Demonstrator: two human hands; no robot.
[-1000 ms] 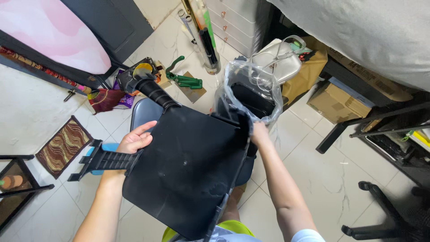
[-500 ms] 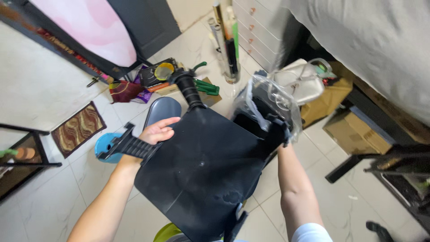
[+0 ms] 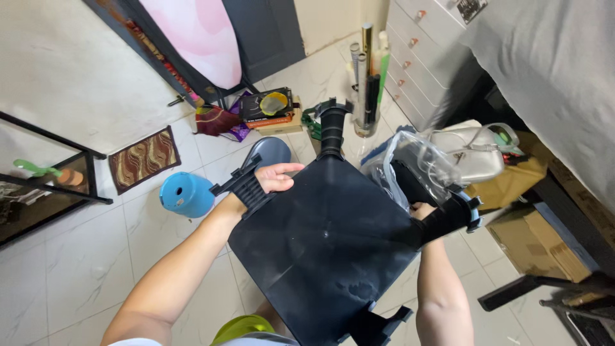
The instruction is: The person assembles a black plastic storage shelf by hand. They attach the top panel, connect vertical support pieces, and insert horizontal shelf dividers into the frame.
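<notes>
Presses left hand (image 3: 272, 176) open, palm flat, fingers spread, on the left corner of black plastic stool (image 3: 327, 237), just beside its ribbed left leg (image 3: 246, 186). Tucks right hand (image 3: 423, 210) under the right leg (image 3: 448, 214); cannot tell whether clenched or loose, mostly hidden. Holds stool off the tiled floor (image 3: 83, 256), between both hands, seat panel facing camera, legs splayed out. Probably mid-turn, repositioning stool. Next move likely calls for firmer left grip and clearance from clear plastic bag (image 3: 416, 160) touching the right corner. Blue round container (image 3: 186, 194) near, left.
</notes>
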